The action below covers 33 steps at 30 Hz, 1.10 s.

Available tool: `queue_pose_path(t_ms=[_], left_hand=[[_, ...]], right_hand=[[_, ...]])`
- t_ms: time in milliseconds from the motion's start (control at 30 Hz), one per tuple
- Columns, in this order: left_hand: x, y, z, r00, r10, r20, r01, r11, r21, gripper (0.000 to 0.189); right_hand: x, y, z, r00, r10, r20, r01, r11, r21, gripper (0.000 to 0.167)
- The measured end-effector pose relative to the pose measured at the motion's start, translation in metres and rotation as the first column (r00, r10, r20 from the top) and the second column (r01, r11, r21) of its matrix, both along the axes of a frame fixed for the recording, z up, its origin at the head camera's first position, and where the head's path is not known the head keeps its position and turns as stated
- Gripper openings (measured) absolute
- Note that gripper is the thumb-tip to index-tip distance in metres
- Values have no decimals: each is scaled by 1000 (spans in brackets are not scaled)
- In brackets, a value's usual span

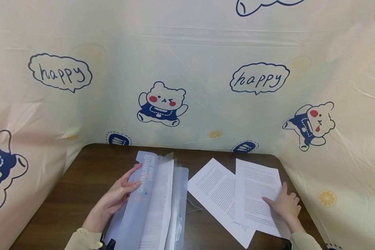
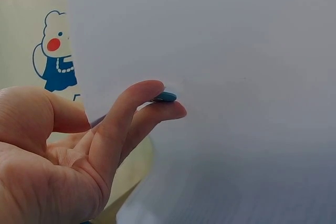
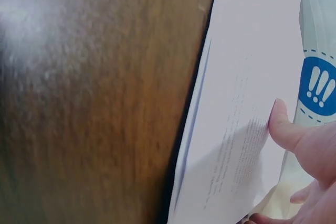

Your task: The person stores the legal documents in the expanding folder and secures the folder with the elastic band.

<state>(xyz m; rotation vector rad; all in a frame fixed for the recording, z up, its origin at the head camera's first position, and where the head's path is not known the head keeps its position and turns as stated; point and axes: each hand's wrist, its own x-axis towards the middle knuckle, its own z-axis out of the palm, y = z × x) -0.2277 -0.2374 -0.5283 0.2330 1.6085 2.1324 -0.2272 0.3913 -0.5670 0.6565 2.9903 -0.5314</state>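
A translucent blue document folder (image 1: pixel 131 211) stands partly opened on the table, with printed sheets (image 1: pixel 159 205) and clear sleeves inside. My left hand (image 1: pixel 117 196) holds its front cover near the upper left edge. In the left wrist view, a small blue snap button (image 2: pixel 167 96) shows between two fingertips of the left hand (image 2: pixel 68 156). To the right lie two overlapping printed papers, a tilted one (image 1: pixel 214 187) under a straighter one (image 1: pixel 257 198). My right hand (image 1: pixel 287 206) grips the straighter paper's right edge, thumb on top; its other fingers are partly hidden in the right wrist view.
A dark brown wooden table (image 1: pixel 78 187) carries everything. A thin pale cord (image 1: pixel 193 206) lies between folder and papers. Behind and along the sides hangs a pale curtain (image 1: pixel 206 104) printed with bears and the word happy, close to the table edges.
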Motion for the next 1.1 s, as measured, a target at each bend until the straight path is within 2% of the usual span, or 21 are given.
queue_pose_path(t_ms=[100, 233, 333, 467, 667, 867, 1100], left_hand=[[0, 0, 0, 1000, -7, 1, 7, 1000, 6, 73], [0, 1, 0, 1000, -4, -2, 4, 1000, -6, 73], [0, 1, 0, 1000, 0, -4, 0, 1000, -7, 72], [-1, 0, -1, 1000, -3, -12, 3, 1000, 1, 71], [-2, 0, 0, 1000, -8, -17, 8, 1000, 0, 71], [-2, 1, 1, 1000, -9, -7, 9, 1000, 1, 72], [-1, 1, -1, 1000, -20, -3, 20, 1000, 21, 71]], right_hand=[[0, 4, 3, 1000, -19, 19, 19, 1000, -11, 136], [3, 11, 6, 994, -45, 103, 54, 995, -86, 144], [5, 17, 7, 989, -57, 133, 75, 988, -135, 142], [8, 20, 8, 994, -61, 88, 75, 982, -171, 131], [10, 26, 9, 998, -61, 12, 62, 978, -198, 124], [9, 37, 8, 1000, 16, -20, -20, 975, -221, 104], [15, 45, 18, 994, 95, 58, -68, 931, -359, 94]])
